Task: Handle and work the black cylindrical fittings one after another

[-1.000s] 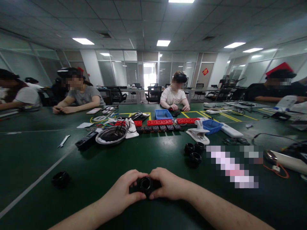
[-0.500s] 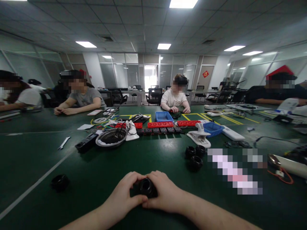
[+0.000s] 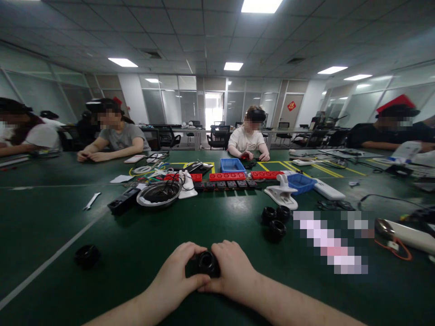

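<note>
A black ring-shaped part (image 3: pixel 207 263) with a round hole facing me is gripped between both hands, low over the green tabletop. My left hand (image 3: pixel 181 269) curls around its left side, thumb below and fingers above. From the right, my right hand (image 3: pixel 231 267) wraps the same part, its fingers bent over the far side. The two thumbs come close together beneath it. Another black part of similar look (image 3: pixel 87 256) lies off to the left. Three more black parts (image 3: pixel 277 230) form a cluster beyond my right hand.
A metal bowl (image 3: pixel 158 195), a wrench (image 3: pixel 92 201), a black box-like device (image 3: pixel 126 200), red socket strips (image 3: pixel 227 176), a white clip stand (image 3: pixel 282 194) and blue trays (image 3: pixel 301 183) lie farther back. Across the table sits a person (image 3: pixel 249 138); others sit at both sides.
Both hands keep hold of the black part. Its hole looks tilted slightly differently, and my right fingers have shifted a little to the right. The whole view has moved slightly.
</note>
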Tool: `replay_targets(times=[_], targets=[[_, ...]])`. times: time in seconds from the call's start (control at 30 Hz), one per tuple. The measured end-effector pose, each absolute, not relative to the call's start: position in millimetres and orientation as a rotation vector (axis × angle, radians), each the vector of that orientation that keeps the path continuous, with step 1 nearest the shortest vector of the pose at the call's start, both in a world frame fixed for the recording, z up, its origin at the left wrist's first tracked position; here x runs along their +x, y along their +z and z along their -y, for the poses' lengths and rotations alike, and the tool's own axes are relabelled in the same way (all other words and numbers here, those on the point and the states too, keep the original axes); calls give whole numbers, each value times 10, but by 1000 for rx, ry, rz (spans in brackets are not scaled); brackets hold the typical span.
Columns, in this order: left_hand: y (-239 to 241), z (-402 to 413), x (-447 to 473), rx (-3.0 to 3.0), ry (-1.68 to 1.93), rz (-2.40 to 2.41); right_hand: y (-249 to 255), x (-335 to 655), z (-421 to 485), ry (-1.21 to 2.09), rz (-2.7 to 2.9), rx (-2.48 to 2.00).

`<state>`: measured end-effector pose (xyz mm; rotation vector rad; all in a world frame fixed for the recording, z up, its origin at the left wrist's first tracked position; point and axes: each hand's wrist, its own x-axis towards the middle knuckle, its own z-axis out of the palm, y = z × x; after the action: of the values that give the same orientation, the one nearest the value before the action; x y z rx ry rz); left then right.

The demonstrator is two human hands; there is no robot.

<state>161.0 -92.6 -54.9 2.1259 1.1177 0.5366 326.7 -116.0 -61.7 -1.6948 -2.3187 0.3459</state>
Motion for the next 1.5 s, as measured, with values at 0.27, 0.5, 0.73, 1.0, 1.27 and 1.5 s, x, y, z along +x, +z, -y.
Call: replay_targets(times=[0.27,0.5,0.73,1.0,1.27,1.5], targets=[[-521,835,1540,2102,441,-883,-518,3524,1038,790,2467,-1286],[-532,894,1583,2136,504,-1036,-637,3397,1067,549,2344,-1586],[-545,887,1572,2171,506,-1061,-600,3382,1126,541,2348,-1469],[-458,847,1532,2135,382,-854,-569,3552,1018,814,2378,-1394],[-475,961,1602,2132,516,-1076,-631,3335,1128,445,2289,-1667],[-542,897,1562,2173,469,-987,-518,3528,1083,614,2503,-1363]])
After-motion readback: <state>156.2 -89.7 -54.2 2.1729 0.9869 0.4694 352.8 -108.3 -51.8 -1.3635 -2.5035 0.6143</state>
